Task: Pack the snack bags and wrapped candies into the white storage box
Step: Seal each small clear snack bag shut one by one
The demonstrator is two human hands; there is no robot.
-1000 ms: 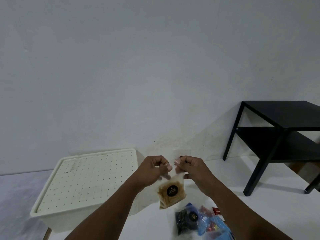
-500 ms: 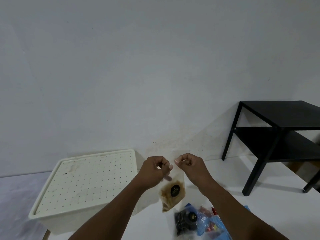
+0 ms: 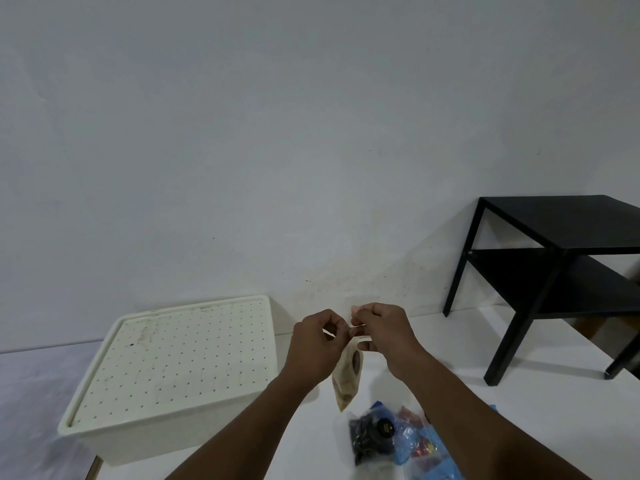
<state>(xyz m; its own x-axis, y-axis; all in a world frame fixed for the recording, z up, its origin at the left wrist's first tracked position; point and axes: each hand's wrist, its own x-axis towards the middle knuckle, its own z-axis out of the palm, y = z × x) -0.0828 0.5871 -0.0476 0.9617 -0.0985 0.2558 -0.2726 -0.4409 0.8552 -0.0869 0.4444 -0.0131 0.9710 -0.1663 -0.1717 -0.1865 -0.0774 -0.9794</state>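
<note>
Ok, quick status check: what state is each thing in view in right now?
white storage box, closed.
lid, seated on the box.
left hand, pinching the tan bag's top.
right hand, pinching the same top.
tan snack bag, hanging in the air from both hands.
dark snack bag, lying outside the box.
blue candy bag, lying next to it, unpacked.

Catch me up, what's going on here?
A person pinches the top of a clear snack bag of tan pieces with left hand and right hand, holding it up. The white storage box beside it has its perforated lid on. A dark snack bag and blue-wrapped candies lie nearby, unpacked.
</note>
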